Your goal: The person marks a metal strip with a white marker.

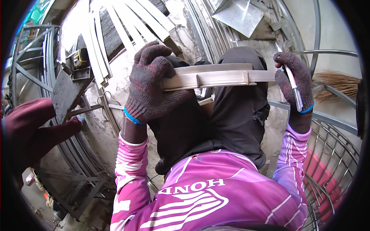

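Across my lap at knee height runs a pale metal strip (223, 77) with small raised tabs along it, looking like a flat bar with a shorter piece against its far side. Wrapped round its left end is my left hand (152, 81), in a dark knitted glove with a blue cuff. At the strip's right end my right hand (296, 79), gloved the same way, has a white pen (293, 82) between its fingers, the tip pointing up and away. Whether the right fingers also pinch the strip's end is hard to see.
Several white metal strips (133, 23) fan out over dark boards at the far left, near a yellow-and-black tape measure (80, 58). Another person's dark red clothed limb (31, 127) is at left. A wire basket (327, 169) stands at right, below a straw broom (335, 82).
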Available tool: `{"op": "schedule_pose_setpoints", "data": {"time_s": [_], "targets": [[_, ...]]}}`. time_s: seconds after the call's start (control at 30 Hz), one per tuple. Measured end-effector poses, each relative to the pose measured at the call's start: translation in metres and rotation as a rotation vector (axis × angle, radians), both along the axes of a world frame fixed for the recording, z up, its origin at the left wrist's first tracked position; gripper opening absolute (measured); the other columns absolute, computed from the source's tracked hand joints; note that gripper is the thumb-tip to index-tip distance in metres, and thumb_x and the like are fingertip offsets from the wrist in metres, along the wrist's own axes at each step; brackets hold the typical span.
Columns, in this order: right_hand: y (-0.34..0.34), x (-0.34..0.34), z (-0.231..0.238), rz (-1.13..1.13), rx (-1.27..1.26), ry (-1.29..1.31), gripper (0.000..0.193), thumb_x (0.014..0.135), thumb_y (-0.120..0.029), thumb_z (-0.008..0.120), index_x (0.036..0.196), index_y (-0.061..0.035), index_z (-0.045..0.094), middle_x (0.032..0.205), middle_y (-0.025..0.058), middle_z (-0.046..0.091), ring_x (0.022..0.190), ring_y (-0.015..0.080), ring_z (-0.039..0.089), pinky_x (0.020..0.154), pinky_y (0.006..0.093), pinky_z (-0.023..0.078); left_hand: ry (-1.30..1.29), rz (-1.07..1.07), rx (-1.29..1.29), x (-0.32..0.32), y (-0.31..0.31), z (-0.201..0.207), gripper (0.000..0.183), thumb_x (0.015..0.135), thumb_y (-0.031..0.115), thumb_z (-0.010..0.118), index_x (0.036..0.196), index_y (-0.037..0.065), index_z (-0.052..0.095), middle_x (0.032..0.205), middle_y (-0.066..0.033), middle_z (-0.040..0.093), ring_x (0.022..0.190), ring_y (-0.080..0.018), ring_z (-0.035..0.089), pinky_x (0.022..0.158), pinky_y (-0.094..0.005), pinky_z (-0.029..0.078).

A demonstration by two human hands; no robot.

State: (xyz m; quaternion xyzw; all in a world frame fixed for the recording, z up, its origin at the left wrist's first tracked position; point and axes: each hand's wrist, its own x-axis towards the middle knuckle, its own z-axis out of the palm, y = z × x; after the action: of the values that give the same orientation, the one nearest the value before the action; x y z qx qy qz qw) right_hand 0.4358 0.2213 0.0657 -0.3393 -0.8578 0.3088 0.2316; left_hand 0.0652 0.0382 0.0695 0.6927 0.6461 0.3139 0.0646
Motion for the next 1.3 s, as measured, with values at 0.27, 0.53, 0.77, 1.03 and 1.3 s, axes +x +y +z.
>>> {"op": "schedule_pose_setpoints", "data": {"time_s": [0.27, 0.53, 0.77, 1.03, 1.3], "targets": [[0.006, -0.003, 0.002, 0.075, 0.01, -0.057, 0.046, 0.082, 0.007, 0.071, 0.127, -0.0053, 0.069, 0.103, 0.0126, 0.074, 0.096, 0.0253, 0.074, 0.089, 0.0381, 0.058, -0.289, -0.122, -0.054, -0.015, -0.002, -0.005, 0.05, 0.064, 0.032, 0.099, 0.095, 0.01, 0.067, 0.127, -0.0174, 0.069, 0.127, -0.0423, 0.063, 0.105, -0.0513, 0.052], [0.006, -0.01, 0.013, 0.086, 0.256, -0.16, 0.046, 0.083, 0.003, 0.078, 0.128, -0.0018, 0.069, 0.119, 0.0144, 0.073, 0.101, 0.0258, 0.073, 0.092, 0.039, 0.059, -0.114, -0.1, 0.024, -0.013, -0.002, -0.017, 0.048, 0.064, 0.03, 0.099, 0.092, 0.011, 0.065, 0.125, -0.0173, 0.069, 0.127, -0.0431, 0.063, 0.105, -0.0517, 0.051], [-0.03, -0.066, 0.045, 0.198, -0.591, 0.704, 0.057, 0.101, -0.038, 0.079, 0.135, 0.0059, 0.066, 0.12, 0.0202, 0.073, 0.085, 0.019, 0.072, 0.078, 0.0283, 0.06, -0.122, -0.06, 0.005, -0.007, 0.001, -0.016, 0.048, 0.064, 0.031, 0.098, 0.09, 0.01, 0.064, 0.124, -0.0164, 0.07, 0.127, -0.0434, 0.062, 0.106, -0.0527, 0.051], [-0.05, -0.173, 0.026, 0.632, -0.449, 0.406, 0.034, 0.08, -0.005, 0.077, 0.112, 0.0026, 0.069, 0.111, 0.0152, 0.071, 0.105, 0.023, 0.069, 0.092, 0.0364, 0.056, -0.099, -0.05, 0.002, -0.007, 0.001, -0.012, 0.048, 0.065, 0.033, 0.097, 0.091, 0.01, 0.064, 0.124, -0.0161, 0.069, 0.128, -0.0443, 0.061, 0.105, -0.054, 0.05], [-0.051, -0.181, 0.012, 0.693, -0.514, 0.363, 0.035, 0.085, -0.005, 0.082, 0.116, 0.0012, 0.068, 0.114, 0.0112, 0.071, 0.102, 0.0179, 0.068, 0.089, 0.0342, 0.057, -0.111, -0.062, 0.029, -0.008, 0.003, -0.018, 0.054, 0.059, 0.031, 0.095, 0.094, 0.007, 0.062, 0.124, -0.0173, 0.068, 0.126, -0.045, 0.061, 0.104, -0.0547, 0.05]]}}
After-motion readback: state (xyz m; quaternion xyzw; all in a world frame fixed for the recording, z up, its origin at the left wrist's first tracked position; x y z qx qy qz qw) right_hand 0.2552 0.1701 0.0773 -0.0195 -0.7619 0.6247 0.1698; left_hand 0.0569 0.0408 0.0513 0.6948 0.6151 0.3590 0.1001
